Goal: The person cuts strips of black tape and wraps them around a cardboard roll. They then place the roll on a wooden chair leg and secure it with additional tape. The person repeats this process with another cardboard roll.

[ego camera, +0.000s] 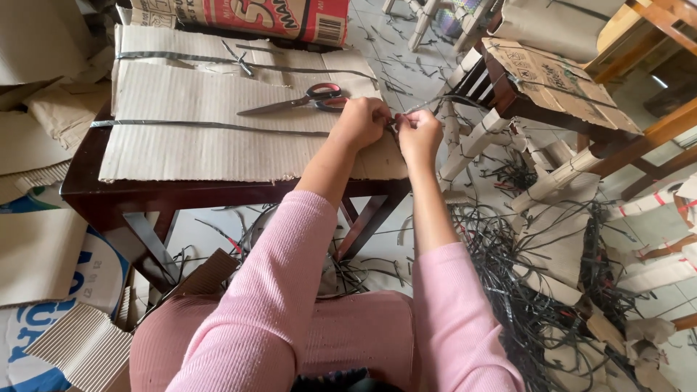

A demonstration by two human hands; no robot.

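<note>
A corrugated cardboard sheet [218, 131] covers the dark wooden counter [145, 194], with dark plastic strapping [210, 125] running across it. Toward the sheet's right end lie red-handled scissors [305, 99]. Just right of the scissors, at the sheet's right edge, the left hand [361, 122] has its fingers closed, pinching a thin dark strap [425, 105]. The right hand [419, 134] touches it, fingers pinched on the same strap. Right of the sheet, a heap of cut straps [523, 290] covers the floor.
</note>
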